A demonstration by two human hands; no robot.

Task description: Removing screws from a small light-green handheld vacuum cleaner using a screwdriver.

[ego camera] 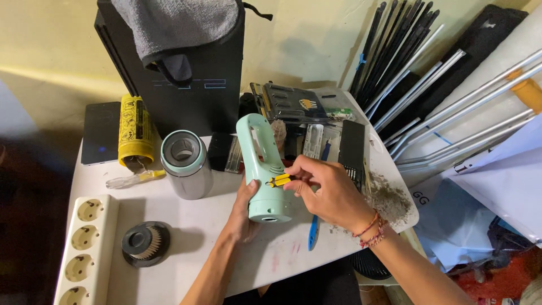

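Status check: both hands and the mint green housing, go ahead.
Left hand steadies mint green housing from below. Right hand presses yellow-handled screwdriver against it. Dust pile close right.

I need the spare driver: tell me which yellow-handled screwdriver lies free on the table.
The clear-and-yellow screwdriver beside the yellow can; the black-and-yellow one is in the right hand.

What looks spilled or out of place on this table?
A patch of grey dust and lint lies loose on the white table at its right edge, beside the right hand. The mint-green housing is apart from its grey canister and round filter.
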